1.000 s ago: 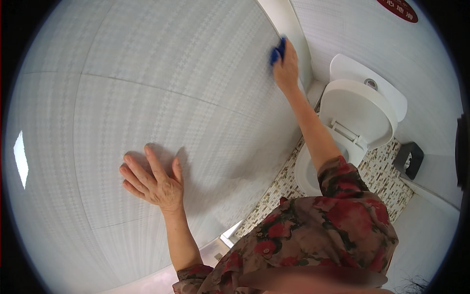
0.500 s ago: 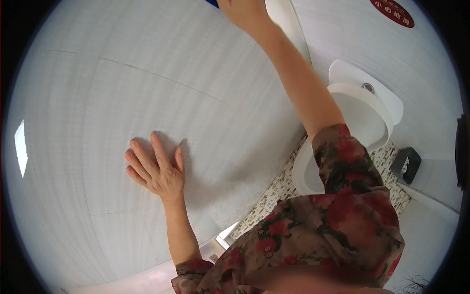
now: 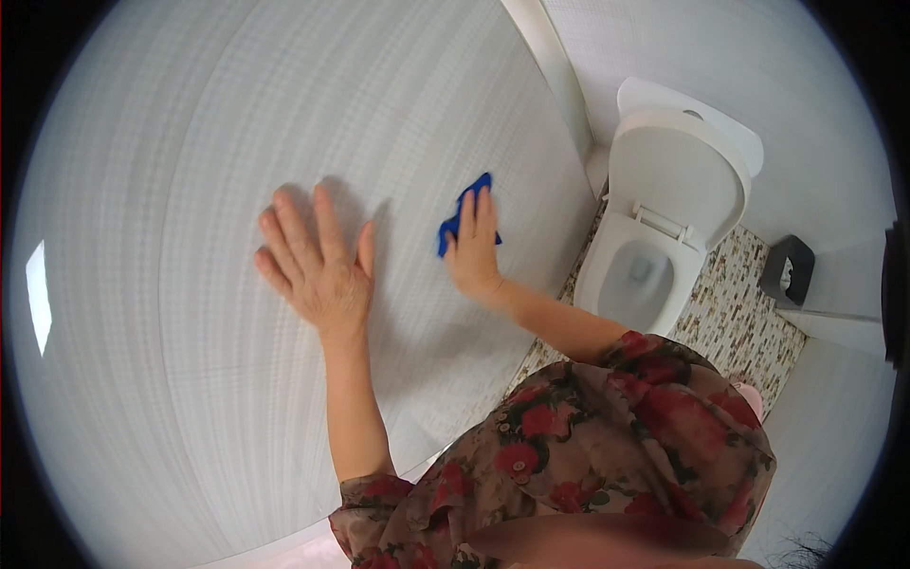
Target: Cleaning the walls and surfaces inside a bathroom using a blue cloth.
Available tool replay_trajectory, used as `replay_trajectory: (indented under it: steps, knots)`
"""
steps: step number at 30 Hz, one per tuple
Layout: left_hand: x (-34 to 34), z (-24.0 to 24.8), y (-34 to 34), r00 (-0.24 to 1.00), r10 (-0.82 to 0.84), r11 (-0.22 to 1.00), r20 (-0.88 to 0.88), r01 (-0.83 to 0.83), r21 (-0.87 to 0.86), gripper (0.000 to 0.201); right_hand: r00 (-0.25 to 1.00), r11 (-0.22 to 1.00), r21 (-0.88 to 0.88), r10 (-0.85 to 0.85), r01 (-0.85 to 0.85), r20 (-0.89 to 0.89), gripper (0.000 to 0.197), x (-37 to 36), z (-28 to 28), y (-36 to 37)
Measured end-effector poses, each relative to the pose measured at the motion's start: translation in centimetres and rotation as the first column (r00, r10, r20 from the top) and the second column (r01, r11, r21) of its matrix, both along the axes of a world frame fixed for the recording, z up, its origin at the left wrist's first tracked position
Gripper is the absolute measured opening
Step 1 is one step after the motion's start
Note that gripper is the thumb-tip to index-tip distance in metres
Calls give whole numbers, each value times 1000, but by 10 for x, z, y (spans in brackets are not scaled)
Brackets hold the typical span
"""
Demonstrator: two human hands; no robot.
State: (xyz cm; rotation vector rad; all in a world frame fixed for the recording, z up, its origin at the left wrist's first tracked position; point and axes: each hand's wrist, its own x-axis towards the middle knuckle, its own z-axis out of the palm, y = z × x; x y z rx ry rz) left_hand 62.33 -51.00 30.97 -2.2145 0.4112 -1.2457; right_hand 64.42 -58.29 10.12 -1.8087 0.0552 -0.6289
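My left hand (image 3: pixel 327 275) lies flat against the pale grey wall panel (image 3: pixel 246 427), its fingers spread and nothing in it. To its right, my right hand (image 3: pixel 477 266) presses a blue cloth (image 3: pixel 454 228) onto the same panel. Two fingers stretch over the cloth and the thumb is at its lower left edge, while its corners stick out around them. Part of the cloth is hidden under the hand.
A white toilet (image 3: pixel 592 284) with its lid raised stands to the right, on a brown and white mosaic floor (image 3: pixel 725 308). Beyond it a dark box (image 3: pixel 801 270) with something white inside sits by the right wall. A pink object (image 3: pixel 752 396) shows partly behind my sleeve.
My right hand has come down from the top edge with the blue cloth, uncovering the toilet. My left hand stays flat on the panel, slightly higher in view.
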Motion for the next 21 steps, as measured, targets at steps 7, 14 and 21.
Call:
replay_trajectory:
  steps: [7,14,21]
  knots:
    - [-37,-102,31,875,-249,968,-416,209,-140,46,978,972,-219,127,-89,166,79,-39,-46,48]
    - [-52,-123,52,884,-177,983,-432,183,-27,44,917,962,218,-68,164,-393,73,-37,-141,55]
    - [-54,-132,62,916,-137,989,-378,145,-6,42,985,985,122,-136,122,110,66,-15,-29,40]
